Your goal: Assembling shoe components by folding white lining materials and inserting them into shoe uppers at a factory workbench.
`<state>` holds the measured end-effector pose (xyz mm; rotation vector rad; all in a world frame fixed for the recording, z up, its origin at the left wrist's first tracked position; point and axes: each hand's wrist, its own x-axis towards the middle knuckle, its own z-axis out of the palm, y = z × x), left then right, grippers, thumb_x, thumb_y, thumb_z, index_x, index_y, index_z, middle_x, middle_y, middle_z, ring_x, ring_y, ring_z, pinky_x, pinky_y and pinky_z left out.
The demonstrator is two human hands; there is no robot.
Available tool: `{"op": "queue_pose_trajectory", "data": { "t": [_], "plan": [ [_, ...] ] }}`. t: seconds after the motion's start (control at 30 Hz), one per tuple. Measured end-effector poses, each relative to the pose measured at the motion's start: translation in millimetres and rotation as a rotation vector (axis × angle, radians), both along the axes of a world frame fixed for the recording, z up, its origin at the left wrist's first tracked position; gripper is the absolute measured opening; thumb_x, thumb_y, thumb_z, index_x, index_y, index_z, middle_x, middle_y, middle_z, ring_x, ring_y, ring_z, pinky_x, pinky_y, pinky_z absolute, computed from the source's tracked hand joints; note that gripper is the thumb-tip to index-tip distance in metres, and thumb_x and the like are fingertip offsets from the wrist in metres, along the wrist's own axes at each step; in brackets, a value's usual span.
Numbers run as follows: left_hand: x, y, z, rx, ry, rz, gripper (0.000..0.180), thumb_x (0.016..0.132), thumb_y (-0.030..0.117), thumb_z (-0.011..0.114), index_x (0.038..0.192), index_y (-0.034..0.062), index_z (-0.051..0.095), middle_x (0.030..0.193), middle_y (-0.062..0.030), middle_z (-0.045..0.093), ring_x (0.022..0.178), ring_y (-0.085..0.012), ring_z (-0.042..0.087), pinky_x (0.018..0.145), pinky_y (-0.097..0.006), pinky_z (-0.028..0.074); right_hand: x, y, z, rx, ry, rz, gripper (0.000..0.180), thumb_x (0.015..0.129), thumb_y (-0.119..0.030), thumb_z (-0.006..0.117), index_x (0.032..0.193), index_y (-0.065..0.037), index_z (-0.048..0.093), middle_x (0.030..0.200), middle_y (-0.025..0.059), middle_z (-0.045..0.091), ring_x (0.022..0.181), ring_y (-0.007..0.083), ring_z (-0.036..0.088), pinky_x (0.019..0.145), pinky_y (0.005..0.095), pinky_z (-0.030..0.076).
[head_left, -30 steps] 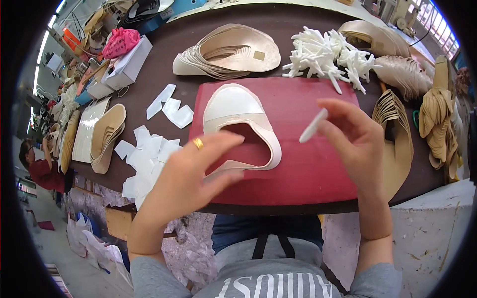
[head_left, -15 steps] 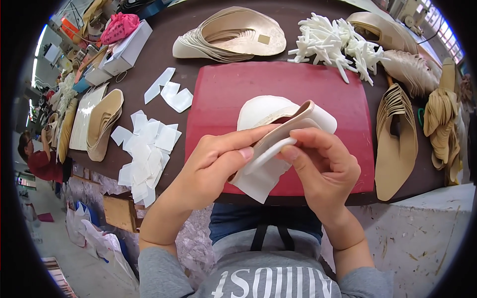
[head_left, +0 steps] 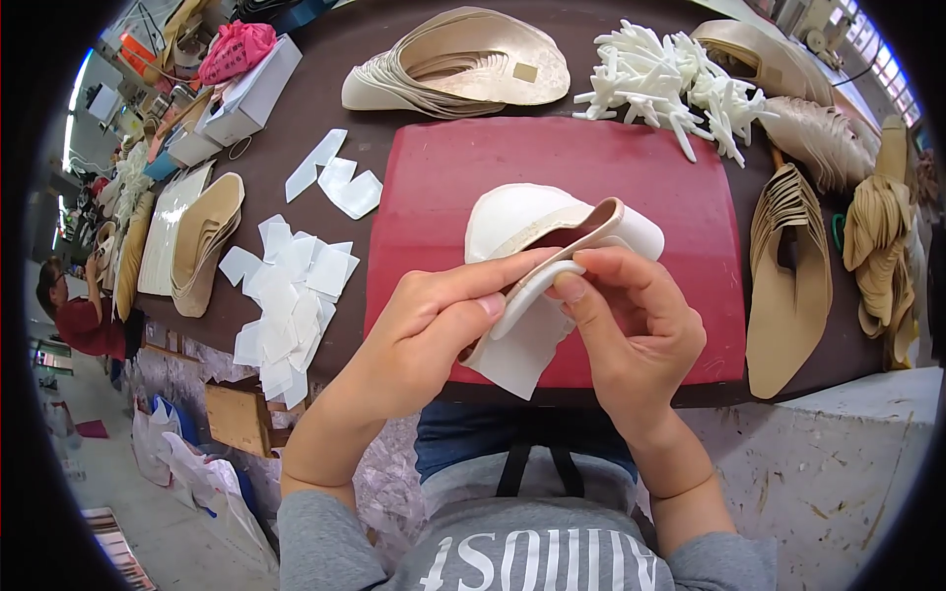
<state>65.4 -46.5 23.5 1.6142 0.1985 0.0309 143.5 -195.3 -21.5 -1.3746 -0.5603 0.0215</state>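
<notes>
Over the red mat (head_left: pixel 434 187) I hold a white and beige shoe upper (head_left: pixel 512 212), folded so that its curved edge stands up. My left hand (head_left: pixel 424 330) pinches the upper between thumb and fingers on its near side. A thick white foam strip (head_left: pixel 527 300) lies bent along the folded edge, its lower end by my left thumb. My right hand (head_left: pixel 641 330) grips the strip's upper end between thumb and forefinger, against the upper. The other fingers of my right hand are curled.
White foam strips (head_left: pixel 670 84) are heaped at the back right. Stacked shoe uppers (head_left: pixel 532 79) lie behind the mat, with more beige pieces (head_left: pixel 788 325) on the right. Translucent white patches (head_left: pixel 296 295) are piled left. A white box (head_left: pixel 251 98) stands back left; a person (head_left: pixel 84 315) is far left.
The strip has gone from sticking out fairly straight to bending along the upper's edge. My right fingers have moved slightly left and in against the upper.
</notes>
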Motion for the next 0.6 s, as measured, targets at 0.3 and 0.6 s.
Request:
{"op": "queue_pose_trajectory", "data": {
  "t": [0.3,0.6],
  "plan": [
    [1.1,-11.6,-1.3,0.359,-0.037,0.099,0.036,0.083,0.0,0.053,0.118,-0.001,0.064,0.068,-0.003,0.062,0.056,-0.0065,0.046,0.048,-0.021,0.035,-0.2,1.6,-1.8,-0.077,-0.089,-0.037,0.02,0.078,0.005,0.071,0.097,0.003,0.066,0.091,0.01,0.07,0.07,0.0128,0.064,0.067,0.0227,0.056],
    [3.4,-10.7,5.2,0.514,0.017,0.078,0.031,0.082,-0.001,0.058,0.112,-0.0055,0.066,0.072,-0.006,0.067,0.054,-0.0054,0.047,0.049,-0.016,0.038,7.6,-4.3,24.5,-0.49,-0.231,-0.216,0.021,0.073,-0.002,0.076,0.091,0.001,0.065,0.105,0.0093,0.061,0.096,0.0146,0.056,0.076,0.022,0.046]
  ]
}}
